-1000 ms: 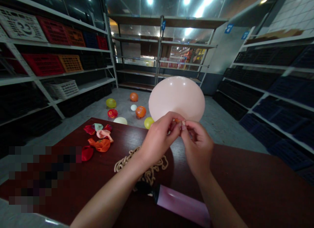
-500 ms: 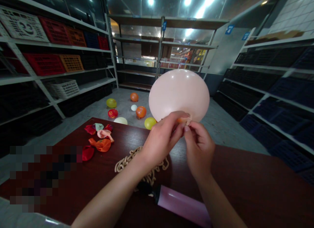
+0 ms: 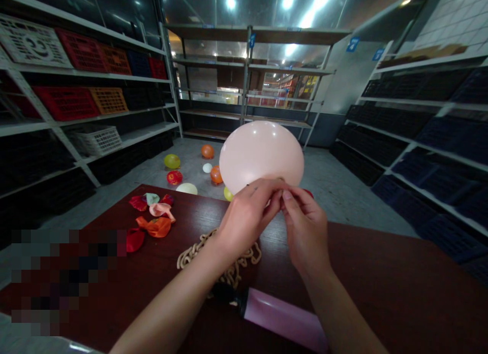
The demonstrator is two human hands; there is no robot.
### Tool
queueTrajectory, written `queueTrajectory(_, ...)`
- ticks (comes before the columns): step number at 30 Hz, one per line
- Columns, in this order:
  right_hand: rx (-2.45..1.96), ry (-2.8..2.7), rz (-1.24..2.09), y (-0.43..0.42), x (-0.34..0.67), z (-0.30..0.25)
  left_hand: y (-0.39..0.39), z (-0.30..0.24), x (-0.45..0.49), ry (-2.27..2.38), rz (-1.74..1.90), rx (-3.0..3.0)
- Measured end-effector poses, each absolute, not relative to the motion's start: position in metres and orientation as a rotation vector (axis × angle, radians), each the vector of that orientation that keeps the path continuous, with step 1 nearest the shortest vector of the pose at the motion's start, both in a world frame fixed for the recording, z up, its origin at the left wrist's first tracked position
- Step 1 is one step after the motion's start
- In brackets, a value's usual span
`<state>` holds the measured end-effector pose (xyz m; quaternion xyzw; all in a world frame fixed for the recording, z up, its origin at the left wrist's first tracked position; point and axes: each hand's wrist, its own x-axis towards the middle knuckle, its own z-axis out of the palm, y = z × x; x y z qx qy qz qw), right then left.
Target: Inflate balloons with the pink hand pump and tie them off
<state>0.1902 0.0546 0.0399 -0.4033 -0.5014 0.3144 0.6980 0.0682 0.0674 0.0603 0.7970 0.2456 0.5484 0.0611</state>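
the room is dim overall, lit from above: two round ceiling lamps [image 3: 231,2] glare at 12 o'clock, a long light [image 3: 318,6] burns out to white at 1, and a small warm lamp [image 3: 406,2] glows at 2. paired highlights dot the balloon [image 3: 261,156]; the counter [image 3: 381,272] carries a pale sheen near the middle and sinks almost to black at 6. crates [image 3: 438,130] at 3 o'clock lose their detail in shadow. wide-angle stretch tilts the shelves [image 3: 57,125] at 9. the fingers [image 3: 295,204] look slightly soft, and coarse pixelation hides a patch at 8.
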Motion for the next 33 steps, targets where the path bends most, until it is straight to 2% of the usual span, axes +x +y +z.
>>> queueTrajectory(12,-1.119,-1.258,0.267,0.053,0.19,0.036,0.067,0.058,0.071,1.226,1.444,2.623)
queueTrajectory(20,-1.051,-1.572,-0.391,0.057,0.201,0.034,0.067,0.063,0.069,1.207,1.349,2.426)
queueTrajectory(23,-1.006,-1.646,-0.524,0.059,0.207,0.034,0.065,0.065,0.065,1.127,1.299,2.321)
queueTrajectory(28,-0.959,-1.661,-0.508,0.057,0.208,0.035,0.066,0.068,0.058,1.039,1.207,2.218)
queueTrajectory(33,-1.047,-1.449,-0.027,0.054,0.2,0.038,0.068,0.066,0.058,0.866,1.391,2.068)
